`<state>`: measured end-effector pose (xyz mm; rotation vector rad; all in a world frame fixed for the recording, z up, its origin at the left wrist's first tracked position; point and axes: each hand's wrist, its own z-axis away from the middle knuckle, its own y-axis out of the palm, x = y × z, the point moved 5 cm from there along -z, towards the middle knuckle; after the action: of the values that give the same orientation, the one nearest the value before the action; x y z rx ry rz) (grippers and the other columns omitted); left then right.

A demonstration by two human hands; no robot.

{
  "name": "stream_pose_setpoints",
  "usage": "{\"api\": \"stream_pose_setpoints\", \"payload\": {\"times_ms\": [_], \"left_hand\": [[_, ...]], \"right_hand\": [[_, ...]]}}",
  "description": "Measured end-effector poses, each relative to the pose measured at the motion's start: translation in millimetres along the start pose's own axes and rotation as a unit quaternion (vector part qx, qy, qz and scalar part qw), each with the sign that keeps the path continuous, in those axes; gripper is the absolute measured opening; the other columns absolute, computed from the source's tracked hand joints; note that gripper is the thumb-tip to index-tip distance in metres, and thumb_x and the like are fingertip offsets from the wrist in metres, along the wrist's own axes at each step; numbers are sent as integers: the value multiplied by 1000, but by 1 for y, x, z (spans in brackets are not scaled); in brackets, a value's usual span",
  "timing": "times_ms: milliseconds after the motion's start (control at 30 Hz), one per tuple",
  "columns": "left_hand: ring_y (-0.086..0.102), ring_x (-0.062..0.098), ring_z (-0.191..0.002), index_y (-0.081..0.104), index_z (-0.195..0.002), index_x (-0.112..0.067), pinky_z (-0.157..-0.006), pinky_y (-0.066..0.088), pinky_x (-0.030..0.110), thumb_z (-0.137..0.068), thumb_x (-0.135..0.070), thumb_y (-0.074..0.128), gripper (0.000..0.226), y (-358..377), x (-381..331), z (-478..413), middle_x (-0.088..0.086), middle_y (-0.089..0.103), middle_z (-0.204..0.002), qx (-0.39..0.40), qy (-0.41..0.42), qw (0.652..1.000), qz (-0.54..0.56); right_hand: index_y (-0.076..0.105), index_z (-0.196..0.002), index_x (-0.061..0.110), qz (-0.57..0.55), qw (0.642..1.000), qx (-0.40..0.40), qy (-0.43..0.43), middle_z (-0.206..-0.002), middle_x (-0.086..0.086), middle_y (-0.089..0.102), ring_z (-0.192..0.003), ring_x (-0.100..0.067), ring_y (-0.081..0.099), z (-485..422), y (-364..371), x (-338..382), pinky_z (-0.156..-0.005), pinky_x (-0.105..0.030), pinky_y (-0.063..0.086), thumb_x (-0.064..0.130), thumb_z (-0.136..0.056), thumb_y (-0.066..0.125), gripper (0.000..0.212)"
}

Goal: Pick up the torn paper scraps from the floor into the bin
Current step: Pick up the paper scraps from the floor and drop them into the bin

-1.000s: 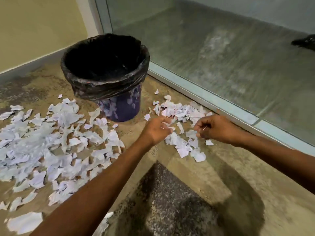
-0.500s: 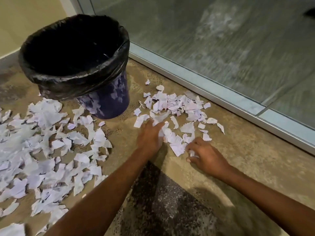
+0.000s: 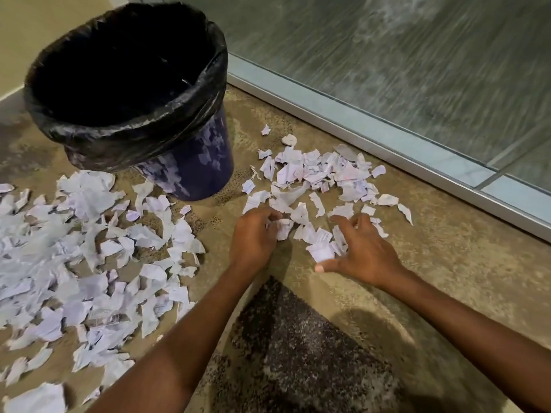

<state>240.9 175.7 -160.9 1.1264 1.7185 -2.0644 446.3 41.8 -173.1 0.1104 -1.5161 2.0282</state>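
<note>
Head view: the paper scraps (image 3: 313, 174) nearest the hands form a loose cluster on the floor (image 3: 447, 263), to the right of the bin (image 3: 193, 174) and just short of the metal door track (image 3: 357, 120). The left hand (image 3: 255, 236) is at the near-left edge of this cluster, fingers curled round a white scrap (image 3: 282, 229). The right hand (image 3: 365, 253) is at the near-right edge, palm down, fingers spread wide and bent at the tips, thumb stretched out to the left. Its fingertips touch the scraps beneath; whether any is lifted cannot be told.

A second, far larger spread of scraps (image 3: 74, 263) covers the floor left of the bin and runs to the left frame edge. The bin is dark blue and upright, with a black liner (image 3: 125, 144) folded over its rim. Its interior is dark and the contents cannot be made out.

Behind the track stands a glass panel (image 3: 417, 55). A dark speckled patch (image 3: 298, 353) marks the floor between the forearms. A pale wall (image 3: 44, 25) shows at upper left.
</note>
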Motion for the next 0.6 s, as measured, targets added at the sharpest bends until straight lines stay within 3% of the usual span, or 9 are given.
{"api": "stream_pose_setpoints", "payload": {"times_ms": [133,233,400,467,600], "left_hand": [[67,14,-85,70,-124,-24,-74,57,32,-97,-18,73,28,-19,14,-3,-3,73,-100,-22,-42,999,13],[67,21,-88,59,-139,-18,-70,48,32,-98,-24,73,44,-28,22,-11,-2,65,-97,-23,-74,997,7],[67,30,-116,52,-151,-15,-88,52,37,-93,-39,80,69,-27,36,-31,9,71,-128,-11,-133,990,-40],[68,28,-116,56,-146,-17,-90,54,37,-91,-41,82,65,-21,35,-36,7,70,-132,15,-147,988,-41],[68,8,-86,67,-104,-21,-65,46,23,-90,-31,83,23,-16,36,-39,-10,71,-102,8,-142,990,5]], "right_hand": [[39,-151,45,6,999,-20,-48,-127,4,33,-114,-23,52,-8,13,11,-83,-41,56,69,-70,87,97],[52,-144,37,-26,997,-36,-68,-117,5,35,-97,-20,54,-10,15,17,-74,-37,51,48,-82,88,72],[62,-127,31,-84,992,-47,-86,-112,1,41,-90,-23,57,-14,15,20,-71,-36,53,31,-85,87,48],[61,-127,30,-103,990,-45,-81,-114,1,43,-92,-23,58,-16,14,19,-72,-35,53,27,-85,87,50],[50,-136,33,-119,990,-33,-68,-123,2,45,-103,-20,57,-20,10,23,-78,-34,49,32,-82,91,68]]}}
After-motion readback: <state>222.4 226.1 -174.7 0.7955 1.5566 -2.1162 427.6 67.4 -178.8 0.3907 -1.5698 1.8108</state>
